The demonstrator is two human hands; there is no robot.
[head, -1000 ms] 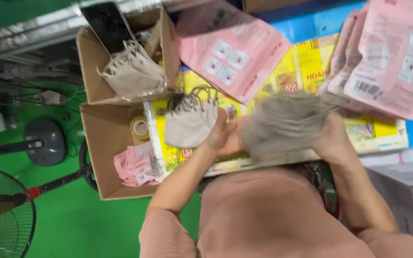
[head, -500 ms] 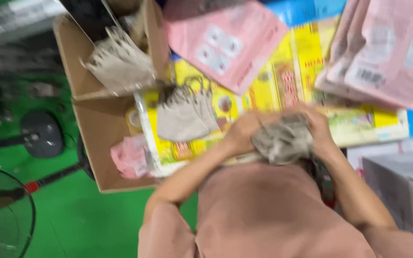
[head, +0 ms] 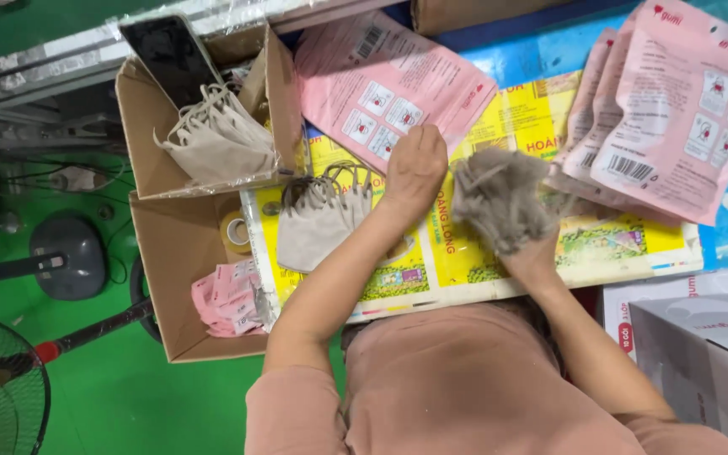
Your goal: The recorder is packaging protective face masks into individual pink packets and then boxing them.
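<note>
A person in a dusty-pink top sits at a work surface, seen from above the head. The right hand (head: 526,253) clutches one thick bunch of grey-beige fabric face masks (head: 499,198), held up just above the yellow printed sheet (head: 465,253) that covers the table; the bunch blurs at its edges, so the masks in it cannot be counted. The left hand (head: 415,164) lies knuckles up, fingers curled, just left of the bunch, on the near edge of one pink flat packaging pouch (head: 389,80); whether it pinches anything cannot be told.

Left of the left hand, one loose pile of the same grey-beige masks (head: 318,223) rests on the yellow sheet, ear loops fanned out towards the far side. Further left stand two open brown cardboard boxes. The far box (head: 141,126) holds another heap of masks (head: 221,139), with one dark phone (head: 170,55) leaning at its far wall. The near box (head: 166,278) holds one roll of clear tape (head: 235,229) and a small heap of pink slips (head: 225,295).

At far right, a fanned stack of at least three more pink pouches (head: 676,101) overlaps the sheet. A white carton (head: 701,354) sits at near right. On the green floor at left stand two fans, one seen only as a grey round base (head: 69,253), one as a dark wire grille (head: 2,396).
</note>
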